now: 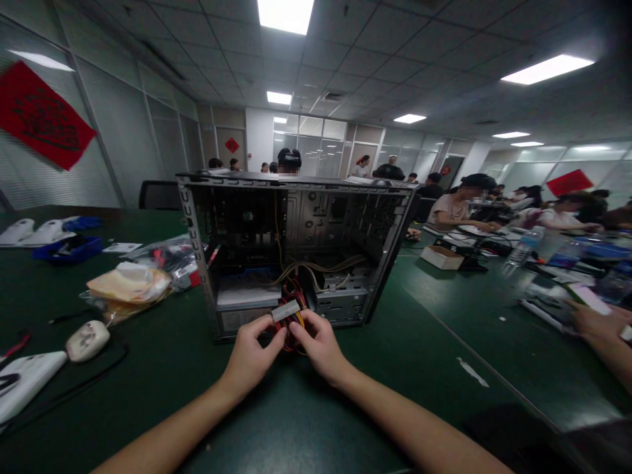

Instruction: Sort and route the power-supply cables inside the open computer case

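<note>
In front of me an open computer case [390, 263] stands on the green table, its side panel off. A bundle of red, yellow and black wires runs out of its lower part to a wide, pale power connector [286, 311]. My left hand [251, 349] pinches the connector's left end between thumb and fingers. On the other side my right hand [320, 339] grips the wires just by the connector's right end. Thinner cables [336, 264] cross the inside of the case, above the metal drive bay [340, 308]. The wire ends behind my fingers are hidden.
Left of the case lie a plastic bag of parts [128, 286], a blue tray [69, 249], a whitish rounded object [87, 341] and a white device [29, 382]. To the right are a small box [441, 257], a water bottle [524, 247] and another person's hand [600, 332].
</note>
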`<state>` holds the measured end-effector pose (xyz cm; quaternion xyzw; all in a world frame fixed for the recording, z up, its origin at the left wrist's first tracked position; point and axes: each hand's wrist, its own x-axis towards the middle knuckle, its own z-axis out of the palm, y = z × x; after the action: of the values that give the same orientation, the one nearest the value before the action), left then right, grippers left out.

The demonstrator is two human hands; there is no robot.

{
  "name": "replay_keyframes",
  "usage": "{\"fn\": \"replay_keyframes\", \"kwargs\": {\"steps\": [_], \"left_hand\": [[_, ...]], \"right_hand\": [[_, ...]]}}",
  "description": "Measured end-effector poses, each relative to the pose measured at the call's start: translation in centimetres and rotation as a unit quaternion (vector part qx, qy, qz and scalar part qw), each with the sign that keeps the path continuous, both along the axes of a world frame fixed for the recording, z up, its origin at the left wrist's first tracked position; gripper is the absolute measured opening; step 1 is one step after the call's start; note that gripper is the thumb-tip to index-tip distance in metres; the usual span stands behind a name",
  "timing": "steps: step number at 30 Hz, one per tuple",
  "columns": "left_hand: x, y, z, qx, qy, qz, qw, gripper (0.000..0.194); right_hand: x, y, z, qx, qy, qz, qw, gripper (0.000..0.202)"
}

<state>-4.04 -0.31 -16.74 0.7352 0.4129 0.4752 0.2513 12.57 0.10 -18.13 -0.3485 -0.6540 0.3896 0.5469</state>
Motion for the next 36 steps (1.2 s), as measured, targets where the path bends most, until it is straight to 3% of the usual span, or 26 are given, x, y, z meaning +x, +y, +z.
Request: {"fn": "replay_keyframes", "kwargs": {"steps": [10,24,36], "left_hand": [[0.14,-0.36,0.26,-0.017,-0.011,0.003,1.0,0.022],[0.26,-0.05,-0.48,-0.045,-0.049,-0.006,0.998,0.028],[0.36,0.0,-0.22,-0.021,-0.02,-0.01,1.0,0.03]], "right_hand": [[-0.08,0.05,0.01,-0.045,0.048,0.013,0.998,0.033],[-0.16,0.09,-0.15,-0.041,0.051,0.015,0.998,0.031],[-0.1,-0.05,0.16,-0.056,0.048,0.031,0.997,0.036]]}}
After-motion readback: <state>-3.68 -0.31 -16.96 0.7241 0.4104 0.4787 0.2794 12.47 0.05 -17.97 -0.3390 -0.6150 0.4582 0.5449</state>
